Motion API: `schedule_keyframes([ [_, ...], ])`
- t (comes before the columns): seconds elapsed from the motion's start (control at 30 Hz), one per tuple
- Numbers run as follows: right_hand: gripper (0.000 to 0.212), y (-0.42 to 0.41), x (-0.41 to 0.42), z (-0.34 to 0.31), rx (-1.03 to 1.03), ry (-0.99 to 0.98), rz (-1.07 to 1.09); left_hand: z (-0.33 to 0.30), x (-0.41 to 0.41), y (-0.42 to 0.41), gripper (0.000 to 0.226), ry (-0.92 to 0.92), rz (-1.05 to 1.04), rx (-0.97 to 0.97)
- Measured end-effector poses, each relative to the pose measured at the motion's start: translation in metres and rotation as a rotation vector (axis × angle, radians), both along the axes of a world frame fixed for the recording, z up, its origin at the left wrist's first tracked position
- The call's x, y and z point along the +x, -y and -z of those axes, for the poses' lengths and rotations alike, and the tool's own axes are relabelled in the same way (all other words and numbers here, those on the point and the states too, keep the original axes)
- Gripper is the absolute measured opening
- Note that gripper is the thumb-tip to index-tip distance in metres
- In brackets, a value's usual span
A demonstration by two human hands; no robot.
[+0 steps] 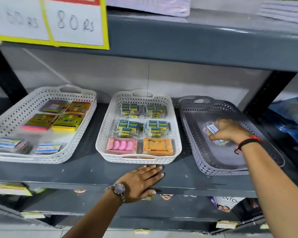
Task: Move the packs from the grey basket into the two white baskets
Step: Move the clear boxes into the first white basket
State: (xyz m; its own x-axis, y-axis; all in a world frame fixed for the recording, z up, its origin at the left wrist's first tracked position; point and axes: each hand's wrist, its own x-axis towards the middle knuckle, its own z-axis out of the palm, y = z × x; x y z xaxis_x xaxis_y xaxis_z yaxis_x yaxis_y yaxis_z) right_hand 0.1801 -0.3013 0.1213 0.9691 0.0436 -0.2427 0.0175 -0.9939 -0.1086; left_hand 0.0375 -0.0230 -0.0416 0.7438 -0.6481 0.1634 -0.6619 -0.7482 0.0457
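Note:
The grey basket (pixel 193 134) stands at the right of the shelf. Inside it lies a clear pack with a blue-and-white label (pixel 212 130). My right hand (pixel 230 130) is down in this basket with its fingers closed around that pack. The middle white basket (pixel 103 131) holds several blue-yellow packs, a pink pack and an orange pack. Colourful packs fill the left white basket (pixel 86 127), with blue-white ones at its front. My left hand (pixel 143 181) lies flat, fingers apart, on the shelf's front edge below the middle basket.
The dark grey shelf board (pixel 76 172) carries all three baskets. Another shelf (pixel 196 42) hangs close overhead with a yellow price sign (pixel 72 23). A black upright post (pixel 268 90) stands behind the grey basket. Products sit on the shelf below.

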Motion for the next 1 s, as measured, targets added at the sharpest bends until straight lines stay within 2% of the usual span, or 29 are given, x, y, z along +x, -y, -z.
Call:
schedule_keyframes([
  [0.17, 0.039, -0.070, 0.002, -0.013, 0.147, 0.168, -0.222, 0.000, -0.022, -0.061, 0.056, 0.032, -0.124, 0.037],
  [0.33, 0.061, -0.164, -0.012, -0.016, 0.351, 0.213, -0.485, -0.004, -0.045, -0.123, 0.059, 0.002, -0.298, 0.019],
  [0.47, 0.053, -0.244, -0.035, -0.016, 0.527, 0.151, -0.618, -0.007, -0.050, -0.158, 0.069, -0.018, -0.374, 0.020],
  [0.73, 0.045, -0.371, -0.049, 0.016, 0.515, 0.098, -0.809, -0.001, -0.037, -0.178, 0.079, -0.028, -0.313, 0.013],
  [0.87, 0.034, -0.398, -0.050, 0.033, 0.488, 0.007, -0.910, 0.003, -0.038, -0.179, 0.077, 0.002, -0.286, -0.036],
  [1.0, 0.034, -0.412, -0.048, 0.046, 0.494, -0.068, -0.945, 0.005, -0.038, -0.180, 0.078, 0.010, -0.295, -0.079],
])
